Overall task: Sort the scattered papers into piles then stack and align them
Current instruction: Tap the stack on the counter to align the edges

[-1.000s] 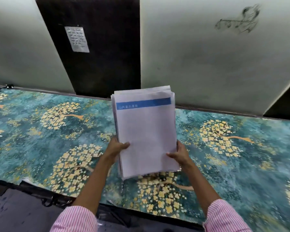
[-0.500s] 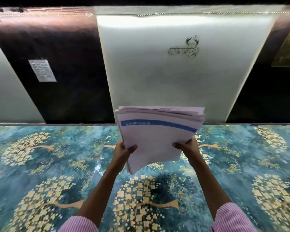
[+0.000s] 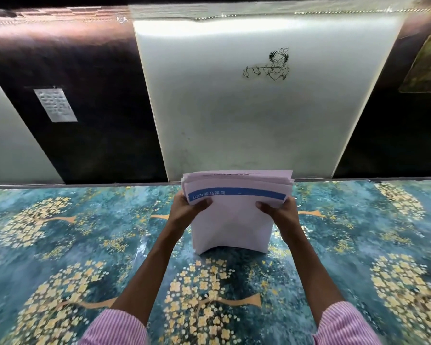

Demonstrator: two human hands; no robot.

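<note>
Teal cloth printed with yellow blossom trees covers the table across the lower half of the frame. At the upper left a small white printed sheet hangs on a dark wall panel, its text too blurred to read. Just left of centre, the left hand grips the left edge of a thick stack of white papers with a blue band across the front sheet, thumb on the front and the other fingers hidden behind. The stack stands upright at mid-frame, its bowed lower edge seemingly on the cloth and its top edges uneven. The right hand clasps the right edge the same way. Both forearms reach forward from pink striped sleeves cut off at the bottom. Above the stack, a white wall panel carries a black line drawing of a flute player. At the far upper right a yellowish-brown picture is cut off by the frame and hard to make out.
</note>
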